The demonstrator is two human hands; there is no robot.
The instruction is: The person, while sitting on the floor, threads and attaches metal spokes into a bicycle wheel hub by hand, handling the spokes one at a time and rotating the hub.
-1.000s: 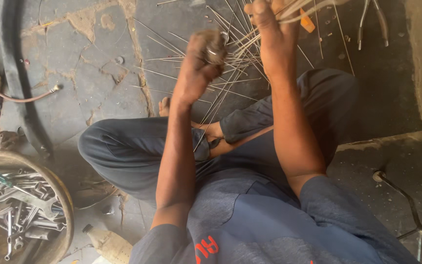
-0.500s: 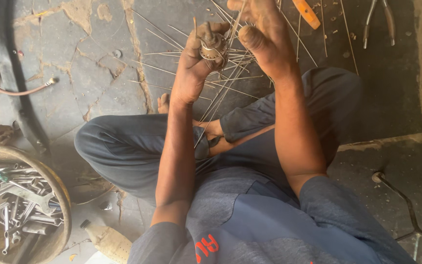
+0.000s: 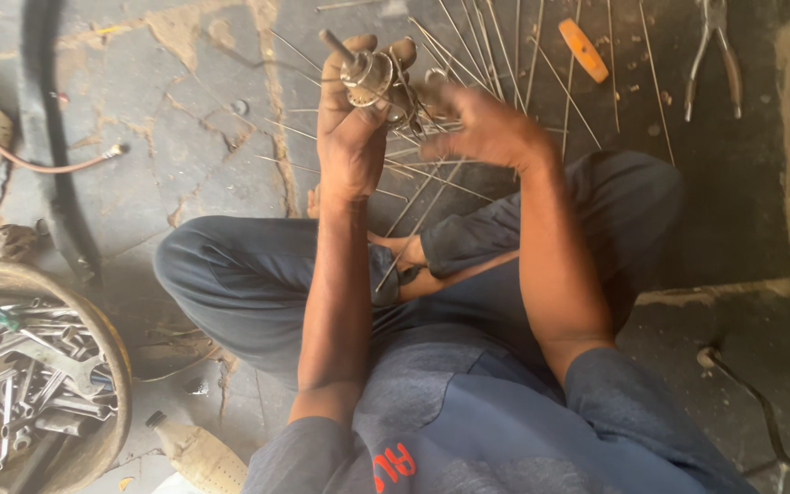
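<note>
- A person sits cross-legged on a cracked stone floor (image 3: 185, 137), both arms stretched fwd over the knees, seen from the head cam.
- L hand (image 3: 351, 137) is wrapped tight round a metal wheel hub (image 3: 372, 73), held up above the floor w/ its axle end tilted toward upper left.
- R hand (image 3: 479, 123) is just beside the hub, fingers pinched together at the hub's right flange, on one of the thin wire spokes (image 3: 432, 187); exact grip pt is partly hidden by the fingers.
- Spokes fan out from the hub in all directions; some run down betw. the arms toward the lap, others lie loose on the floor beyond.
- An orange-handled tool (image 3: 583, 49) lies on the floor past the R hand; pliers (image 3: 713, 50) lie further right, well apart from both hands.
- At lower left, a round basin (image 3: 107, 361) holds a heap of wrenches & other metal tools, near the L knee.
- A black tyre strip (image 3: 40, 128) & a thin hose (image 3: 48, 165) lie at far left.
</note>
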